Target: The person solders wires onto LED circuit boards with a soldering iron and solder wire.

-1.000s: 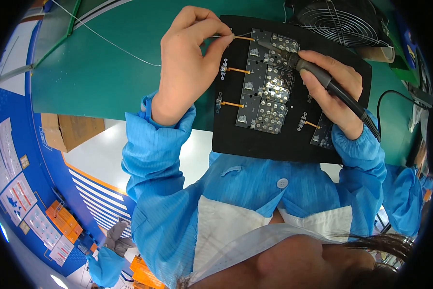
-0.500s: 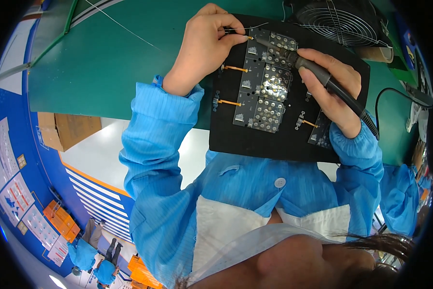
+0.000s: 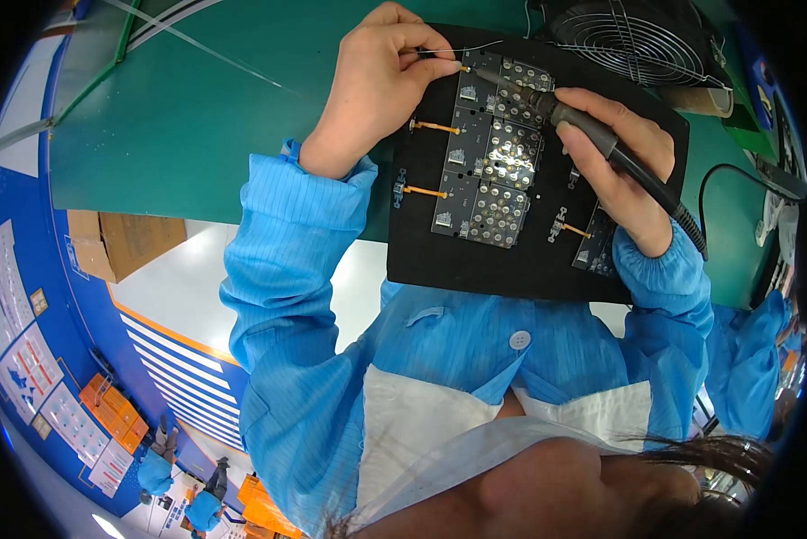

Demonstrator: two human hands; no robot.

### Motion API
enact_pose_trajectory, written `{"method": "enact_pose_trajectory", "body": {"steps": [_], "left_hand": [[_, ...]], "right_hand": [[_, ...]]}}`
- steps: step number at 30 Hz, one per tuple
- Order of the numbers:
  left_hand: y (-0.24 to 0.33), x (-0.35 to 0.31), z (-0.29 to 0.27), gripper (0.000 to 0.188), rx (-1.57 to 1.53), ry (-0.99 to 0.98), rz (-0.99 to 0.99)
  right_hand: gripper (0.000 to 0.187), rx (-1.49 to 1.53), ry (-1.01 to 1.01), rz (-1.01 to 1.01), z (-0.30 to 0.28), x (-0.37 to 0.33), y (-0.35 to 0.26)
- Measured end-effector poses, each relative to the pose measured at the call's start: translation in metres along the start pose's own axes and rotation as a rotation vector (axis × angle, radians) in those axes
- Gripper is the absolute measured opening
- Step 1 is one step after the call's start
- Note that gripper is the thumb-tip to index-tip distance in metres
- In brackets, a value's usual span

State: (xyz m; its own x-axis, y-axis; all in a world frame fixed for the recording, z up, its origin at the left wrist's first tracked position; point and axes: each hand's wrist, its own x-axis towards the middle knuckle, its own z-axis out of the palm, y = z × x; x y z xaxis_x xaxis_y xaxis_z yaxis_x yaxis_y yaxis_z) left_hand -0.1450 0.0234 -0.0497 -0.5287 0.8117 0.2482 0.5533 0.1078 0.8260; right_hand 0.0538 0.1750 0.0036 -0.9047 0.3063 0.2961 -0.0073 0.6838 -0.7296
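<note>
My left hand [image 3: 372, 85] is closed in a pinch at the top left corner of a panel of dark circuit boards [image 3: 464, 180]. A thin solder wire [image 3: 482, 46] runs out from its fingers over the board, and a small orange tab shows at the fingertips. My right hand [image 3: 632, 148] grips a soldering iron [image 3: 592, 133] like a pen. The iron's tip points left and lies close to the left fingertips, at the board's corner; whether it touches is too small to tell. Two orange flex strips [image 3: 426, 191] with small connectors stick out from the panel's left edge.
The panel lies on a black mat [image 3: 502, 274] on a green table [image 3: 197, 117]. Another board [image 3: 594, 251] with flex strips lies partly under my right wrist. A round fan guard [image 3: 623, 43] stands at the back right. The iron's cable [image 3: 689, 229] trails by my right sleeve.
Both hands keep nearly the same place at the board's corner. The whole view has shifted very slightly, and people far off at the lower left have moved a little.
</note>
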Motion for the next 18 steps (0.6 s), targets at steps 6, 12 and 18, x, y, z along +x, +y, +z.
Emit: {"method": "enact_pose_trajectory", "body": {"steps": [6, 12, 18], "left_hand": [[0.0010, 0.0000, -0.0010, 0.013, 0.003, 0.000, -0.001], [-0.0005, -0.0006, -0.0003, 0.012, -0.002, -0.001, -0.005], [-0.0033, -0.0001, 0.0001, 0.012, -0.018, 0.000, -0.004]], "right_hand": [[0.026, -0.002, -0.029, 0.022, -0.0024, 0.0006, -0.0031], [0.026, -0.009, 0.003, 0.018, -0.0008, -0.0003, -0.0001], [0.025, 0.009, -0.032, 0.020, -0.0018, 0.0007, 0.0004]]}}
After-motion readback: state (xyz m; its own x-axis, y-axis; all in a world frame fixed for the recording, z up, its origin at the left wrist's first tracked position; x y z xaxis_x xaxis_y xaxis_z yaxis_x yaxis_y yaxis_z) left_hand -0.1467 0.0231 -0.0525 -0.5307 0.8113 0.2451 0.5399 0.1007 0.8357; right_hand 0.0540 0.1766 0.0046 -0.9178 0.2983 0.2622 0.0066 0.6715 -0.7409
